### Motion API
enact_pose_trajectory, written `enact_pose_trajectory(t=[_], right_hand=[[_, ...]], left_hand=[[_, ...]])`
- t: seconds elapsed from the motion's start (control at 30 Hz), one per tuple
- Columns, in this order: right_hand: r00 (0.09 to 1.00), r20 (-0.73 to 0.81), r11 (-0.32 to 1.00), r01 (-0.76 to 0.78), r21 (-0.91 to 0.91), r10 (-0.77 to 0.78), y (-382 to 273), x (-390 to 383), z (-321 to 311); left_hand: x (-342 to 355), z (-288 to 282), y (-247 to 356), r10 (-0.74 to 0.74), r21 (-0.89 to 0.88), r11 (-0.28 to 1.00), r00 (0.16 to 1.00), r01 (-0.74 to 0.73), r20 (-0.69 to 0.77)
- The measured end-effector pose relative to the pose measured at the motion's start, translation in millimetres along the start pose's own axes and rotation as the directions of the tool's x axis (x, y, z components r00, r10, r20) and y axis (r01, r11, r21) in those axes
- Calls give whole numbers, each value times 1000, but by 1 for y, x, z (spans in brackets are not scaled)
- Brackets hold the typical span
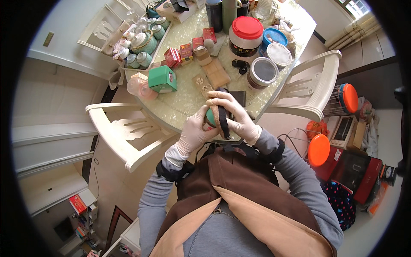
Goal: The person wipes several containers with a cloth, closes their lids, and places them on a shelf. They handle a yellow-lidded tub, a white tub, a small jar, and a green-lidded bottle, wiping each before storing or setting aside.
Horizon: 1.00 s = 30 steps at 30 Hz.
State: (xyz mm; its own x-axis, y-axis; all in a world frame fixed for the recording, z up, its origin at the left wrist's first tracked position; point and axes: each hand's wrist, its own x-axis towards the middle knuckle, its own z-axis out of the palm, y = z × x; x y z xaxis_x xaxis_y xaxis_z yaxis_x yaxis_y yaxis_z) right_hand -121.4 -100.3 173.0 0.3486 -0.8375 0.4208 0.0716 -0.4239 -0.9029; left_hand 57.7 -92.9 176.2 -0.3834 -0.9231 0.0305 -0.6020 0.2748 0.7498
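At the near end of the marbled table (180, 105), both gloved hands meet. My left hand (192, 130) is closed on a small green-lidded jar (209, 120). My right hand (237, 118) grips a curved dark band with cork-like edging (219, 121), held against the jar. A dark flat rectangle (239, 98) lies just behind them, near a patterned packet (199, 83) and a tan rectangular piece (216, 73).
Tubs (261, 73), bottles (214, 17), red boxes (173, 57) and a green box (162, 79) crowd the table. A tray of teal jars (144, 58) sits back left. White chairs (128, 130) flank the table. Orange stools (318, 150) and boxes stand at right.
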Motion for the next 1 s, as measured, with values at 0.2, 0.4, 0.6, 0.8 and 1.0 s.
enact_pose_trajectory(t=[0.2,0.4,0.6,0.8,1.0], right_hand=[[945,-39,788,-249,563,326,-10,-16,12],[912,-94,647,-207,734,399,-10,-13,4],[772,36,259,-256,931,634,3,-13,-1],[925,65,663,-316,679,374,-10,-2,-13],[841,96,740,-517,430,532,-25,-2,-15]], left_hand=[[0,8,15,288,295,926,946,-237,-146],[0,14,24,354,274,915,914,-295,-200],[4,13,19,376,21,923,889,-384,-262],[3,8,20,258,174,959,942,-223,-214],[3,3,23,294,609,763,956,-217,-27]])
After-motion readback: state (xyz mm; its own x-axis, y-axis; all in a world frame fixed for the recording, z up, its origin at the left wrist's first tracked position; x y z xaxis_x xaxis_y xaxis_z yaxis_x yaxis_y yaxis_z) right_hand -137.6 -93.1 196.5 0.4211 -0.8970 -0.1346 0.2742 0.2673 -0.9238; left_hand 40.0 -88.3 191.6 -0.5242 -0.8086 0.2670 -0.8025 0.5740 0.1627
